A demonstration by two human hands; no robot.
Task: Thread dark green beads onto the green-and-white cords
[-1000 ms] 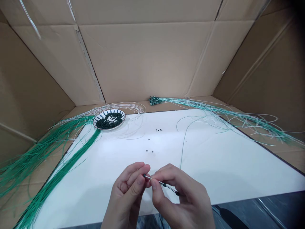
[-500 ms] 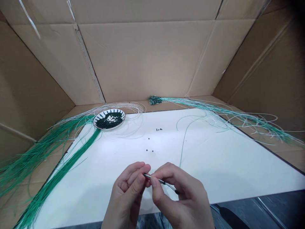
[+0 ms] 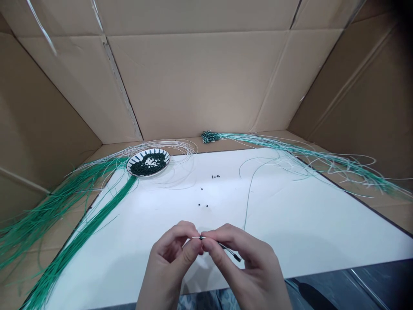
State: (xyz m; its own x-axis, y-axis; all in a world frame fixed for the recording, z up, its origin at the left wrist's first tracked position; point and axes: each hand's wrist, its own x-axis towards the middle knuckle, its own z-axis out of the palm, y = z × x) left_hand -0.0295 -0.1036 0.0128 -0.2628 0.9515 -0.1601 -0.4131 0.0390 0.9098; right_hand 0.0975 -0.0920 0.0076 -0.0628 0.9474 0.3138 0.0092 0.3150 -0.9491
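Observation:
My left hand (image 3: 176,258) and my right hand (image 3: 243,262) meet low in the middle, over the white board. Between their fingertips is a small dark bead (image 3: 201,237) on a thin pale strand (image 3: 195,237). The strand's tip points left, past the bead. My left thumb and fingers are closed at the bead, while my right thumb and forefinger pinch the strand just beside it. Under the right fingers, thin line emerges and ends in a dark piece (image 3: 237,257). My fingers hide part of the strand.
Several loose dark beads (image 3: 215,176) lie on the white board (image 3: 306,224). A striped dish (image 3: 167,160) of dark beads stands back left, beside green strands (image 3: 106,204). Another green and white bundle (image 3: 258,138) runs back right. Cardboard walls (image 3: 196,86) enclose the board.
My hands have come closer together. The bead has moved slightly right along the strand, up to my right fingertips, and the strand's pale tip now shows left of it.

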